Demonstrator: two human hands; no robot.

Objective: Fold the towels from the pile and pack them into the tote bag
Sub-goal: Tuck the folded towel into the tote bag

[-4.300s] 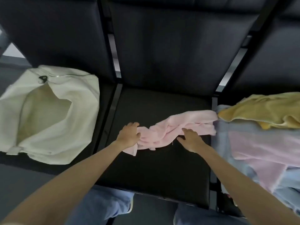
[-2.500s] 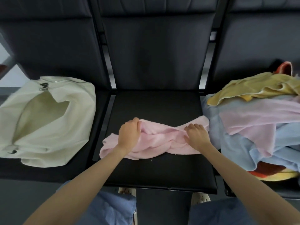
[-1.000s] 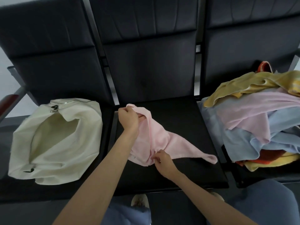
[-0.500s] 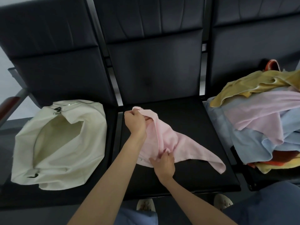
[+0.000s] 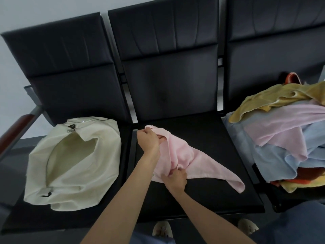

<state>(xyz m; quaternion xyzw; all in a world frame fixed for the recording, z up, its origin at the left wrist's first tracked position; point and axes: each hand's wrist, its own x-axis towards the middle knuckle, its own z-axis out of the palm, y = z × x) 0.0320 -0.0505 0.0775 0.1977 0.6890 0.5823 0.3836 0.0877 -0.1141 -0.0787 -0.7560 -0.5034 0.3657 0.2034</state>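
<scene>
I am in some waiting room or public hall: a row of joined black padded seats [image 5: 175, 88] with a dark metal armrest [image 5: 19, 131] stands against a plain pale wall [image 5: 26, 13].

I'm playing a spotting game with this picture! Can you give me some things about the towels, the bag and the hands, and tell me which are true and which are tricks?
1. Both hands hold the pink towel. True: the left hand grips its far corner and the right hand pinches its near edge.
2. The tote bag lies on the right seat. False: it lies on the left seat, mouth open.
3. The pile of towels has a yellow one on top. True.
4. The pink towel is already neatly folded. False: it is still rumpled, one end trailing on the middle seat.
5. A towel sits inside the bag. False: none shows in its mouth.
</scene>
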